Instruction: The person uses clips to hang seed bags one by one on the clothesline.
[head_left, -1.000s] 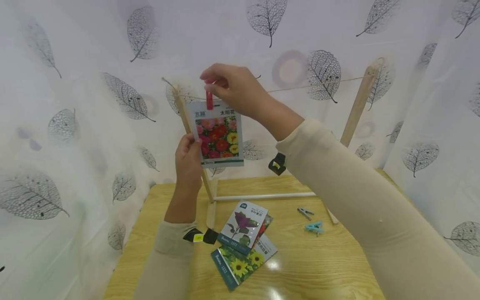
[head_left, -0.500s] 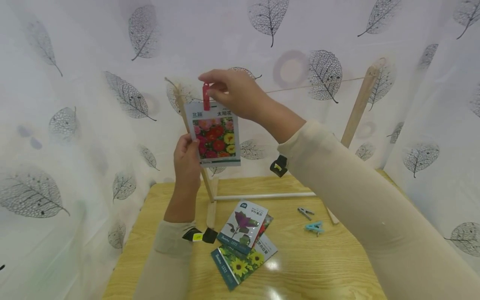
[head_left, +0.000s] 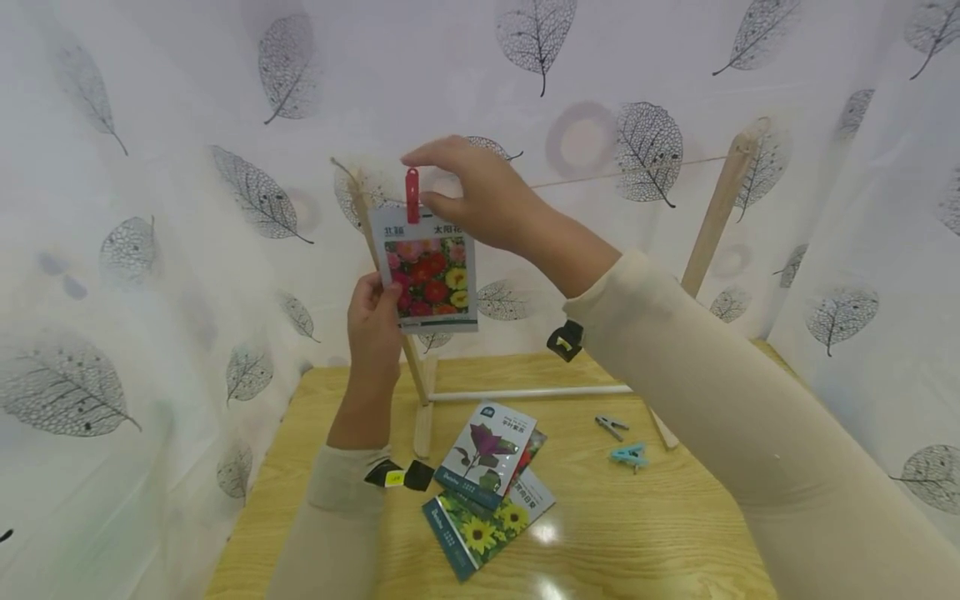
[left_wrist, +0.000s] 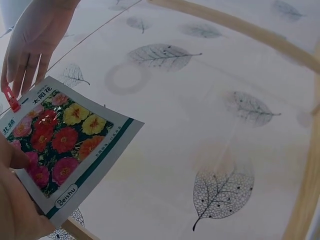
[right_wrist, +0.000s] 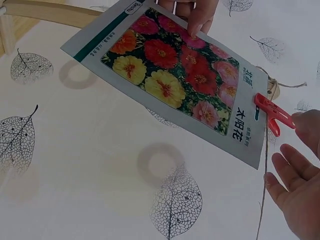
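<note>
A seed packet (head_left: pixel 435 283) with red, pink and yellow flowers hangs at the twine (head_left: pixel 615 172), near the left post. A red clothespin (right_wrist: pixel 270 111) bites its top edge at the twine, handles sticking up. My left hand (head_left: pixel 375 329) pinches the packet's left edge, thumb in front and fingers behind. My right hand (head_left: pixel 483 187) is beside the clothespin with thumb and forefinger spread apart. In the right wrist view its fingers are extended, one fingertip right at a handle's end.
On the wooden table (head_left: pixel 630 533) lie several overlapping seed packets (head_left: pixel 487 454), with a grey clothespin (head_left: pixel 611 425) and a blue clothespin (head_left: pixel 628 454) to their right. Wooden posts (head_left: pixel 716 208) carry the twine, and a white bar (head_left: pixel 525 392) joins them low down.
My right thumb and forefinger have spread and let go of the red clothespin. The packet has shifted slightly left, with my left hand still holding it.
</note>
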